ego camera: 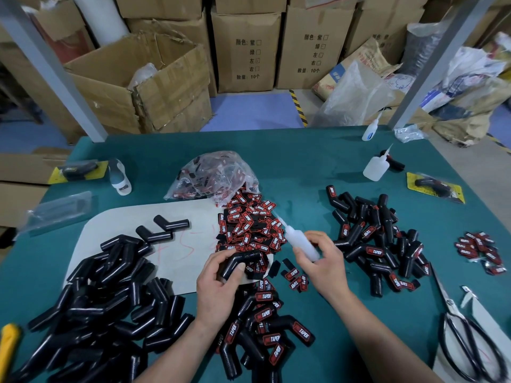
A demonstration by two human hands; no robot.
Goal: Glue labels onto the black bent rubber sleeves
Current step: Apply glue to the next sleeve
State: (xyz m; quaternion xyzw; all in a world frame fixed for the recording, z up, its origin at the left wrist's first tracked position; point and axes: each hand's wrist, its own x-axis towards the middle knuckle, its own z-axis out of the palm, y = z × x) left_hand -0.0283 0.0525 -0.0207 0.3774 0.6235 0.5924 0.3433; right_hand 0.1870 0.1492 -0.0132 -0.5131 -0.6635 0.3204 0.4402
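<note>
My left hand (pixel 218 283) grips a black bent rubber sleeve (pixel 240 261) above the table's middle. My right hand (pixel 322 262) holds a small white glue bottle (pixel 300 241), its nozzle pointing up and to the left, away from the sleeve. A heap of red-and-black labels (pixel 249 225) lies just beyond the hands. Unlabelled black sleeves (pixel 105 299) are piled at the left. Labelled sleeves lie in front of me (pixel 265 327) and in a pile at the right (pixel 378 244).
A clear bag of labels (pixel 215 175) sits behind the heap. Two more glue bottles (pixel 374 167) stand at the back right. Black-handled scissors (pixel 464 330) lie at the right edge, a small label pile (pixel 481 251) beyond them. Cardboard boxes (pixel 246 51) stand behind the green table (pixel 304 167).
</note>
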